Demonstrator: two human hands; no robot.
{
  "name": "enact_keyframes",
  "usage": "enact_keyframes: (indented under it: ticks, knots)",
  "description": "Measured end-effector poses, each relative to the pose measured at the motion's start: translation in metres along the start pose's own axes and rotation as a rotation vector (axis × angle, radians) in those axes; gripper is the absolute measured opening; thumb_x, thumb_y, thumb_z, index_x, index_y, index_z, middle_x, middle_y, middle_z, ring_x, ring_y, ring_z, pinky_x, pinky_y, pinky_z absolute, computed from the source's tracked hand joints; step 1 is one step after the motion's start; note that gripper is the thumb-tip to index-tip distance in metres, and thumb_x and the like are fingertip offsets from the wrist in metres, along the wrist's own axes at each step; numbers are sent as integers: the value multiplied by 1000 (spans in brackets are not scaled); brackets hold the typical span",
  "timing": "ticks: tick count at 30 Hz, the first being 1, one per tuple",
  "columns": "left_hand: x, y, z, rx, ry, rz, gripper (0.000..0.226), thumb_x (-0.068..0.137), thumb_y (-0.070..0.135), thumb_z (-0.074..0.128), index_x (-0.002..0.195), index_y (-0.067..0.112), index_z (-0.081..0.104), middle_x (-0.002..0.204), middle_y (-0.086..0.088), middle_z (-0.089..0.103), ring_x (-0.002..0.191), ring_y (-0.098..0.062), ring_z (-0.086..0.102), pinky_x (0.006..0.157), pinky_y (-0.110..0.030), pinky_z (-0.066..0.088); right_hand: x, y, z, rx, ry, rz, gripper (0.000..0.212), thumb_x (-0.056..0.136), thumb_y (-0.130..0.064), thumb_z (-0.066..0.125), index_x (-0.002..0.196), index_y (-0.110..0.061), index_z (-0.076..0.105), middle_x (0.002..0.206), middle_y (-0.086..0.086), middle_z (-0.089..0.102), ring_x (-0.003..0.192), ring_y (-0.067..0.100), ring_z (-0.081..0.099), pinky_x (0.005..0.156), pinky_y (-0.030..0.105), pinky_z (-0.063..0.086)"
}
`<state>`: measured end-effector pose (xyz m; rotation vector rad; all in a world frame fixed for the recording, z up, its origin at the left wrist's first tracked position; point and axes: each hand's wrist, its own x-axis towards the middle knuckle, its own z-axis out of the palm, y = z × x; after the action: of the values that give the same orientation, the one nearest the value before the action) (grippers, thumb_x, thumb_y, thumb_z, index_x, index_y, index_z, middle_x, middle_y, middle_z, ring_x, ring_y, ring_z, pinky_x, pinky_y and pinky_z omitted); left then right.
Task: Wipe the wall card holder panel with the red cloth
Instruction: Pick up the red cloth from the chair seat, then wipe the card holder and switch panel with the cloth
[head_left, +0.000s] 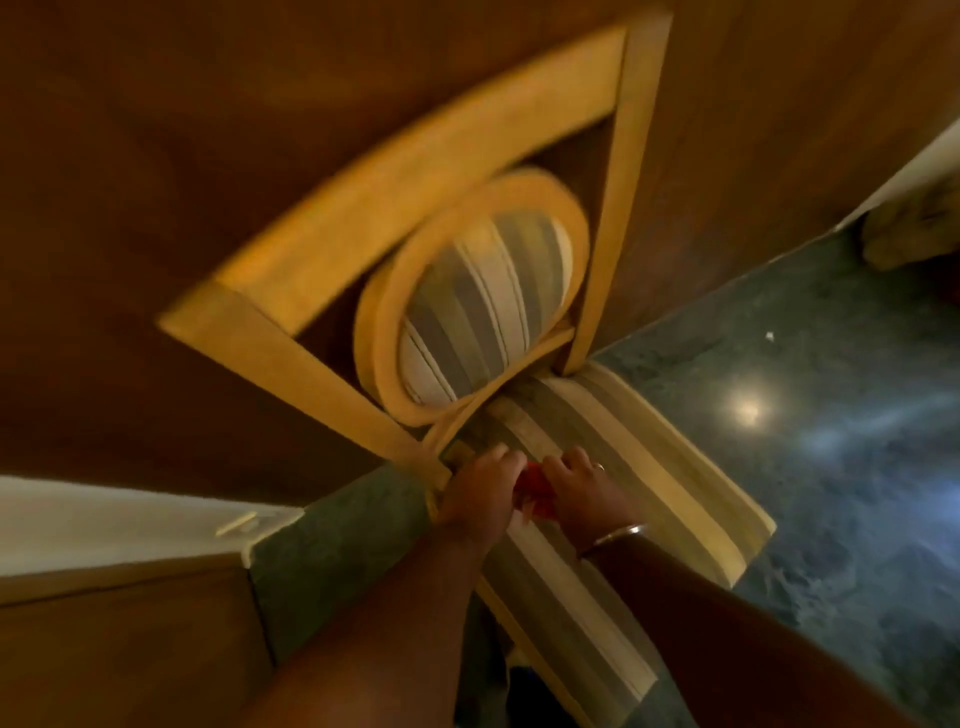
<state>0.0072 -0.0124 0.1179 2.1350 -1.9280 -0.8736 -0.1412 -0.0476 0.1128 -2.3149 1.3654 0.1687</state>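
Observation:
A small red cloth is bunched between my two hands, low over the striped seat of a chair. My left hand closes on its left side and my right hand, with a ring and a metal bangle at the wrist, closes on its right side. Most of the cloth is hidden by my fingers. No wall card holder panel shows in this blurred view.
A pale wooden chair with a striped oval back pad and striped seat stands against a brown wooden wall. Dark green polished floor lies to the right. A white ledge and brown panel are at lower left.

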Motion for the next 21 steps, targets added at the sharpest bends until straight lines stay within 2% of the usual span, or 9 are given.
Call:
enact_keyframes:
  ticks: [2,6,10,14,17,19,20,21]
  knots:
    - [-1,26,-55,-5,115,48,19,95,18,60,114,18,62,118,-5,62,113,-25,59,93,-35,50,2,-11,-61,-14,112,-45,39,77,-40,65,110,-28,48,105,2,51,81,16,54,63,26,49]
    - [-1,86,-171,50,260,142,20,95,20,57,113,11,63,118,-14,60,113,-34,57,91,-42,43,6,-33,-190,-3,292,-155,26,84,-38,52,101,-19,53,99,6,49,80,23,54,65,31,48]
    - [-17,128,-291,202,451,211,18,95,20,56,111,20,65,110,-6,62,104,-29,61,85,-42,49,3,-70,-305,-89,528,-278,19,82,-25,58,99,-18,53,98,10,50,78,29,54,60,29,40]
    - [-59,154,-413,304,690,244,20,95,22,54,111,22,67,106,-3,63,101,-28,63,82,-43,52,-2,-138,-417,-167,741,-438,29,76,-21,63,103,-18,52,97,11,49,76,28,51,57,33,43]
    - [-97,157,-476,385,800,199,22,95,17,56,113,22,67,106,-4,64,100,-28,63,83,-44,53,-6,-185,-466,-190,881,-522,36,71,-16,69,103,-18,52,96,11,50,71,25,50,53,30,38]
    - [-101,160,-495,382,844,244,20,95,18,58,111,21,68,105,-3,64,99,-26,63,79,-38,50,-7,-199,-484,-154,905,-540,37,71,-19,71,102,-20,49,97,8,49,71,22,49,52,31,43]
    - [-180,126,-552,435,1015,77,18,95,19,59,110,21,68,103,-3,64,97,-24,63,76,-34,47,-19,-295,-517,-250,976,-775,37,72,-20,71,101,-20,48,97,8,49,71,21,48,52,33,46]
    - [-204,117,-567,445,1085,61,16,95,20,60,108,21,69,101,-2,64,95,-23,62,74,-32,44,-23,-322,-530,-261,982,-807,36,73,-20,70,101,-19,46,97,9,48,71,21,48,52,34,48]
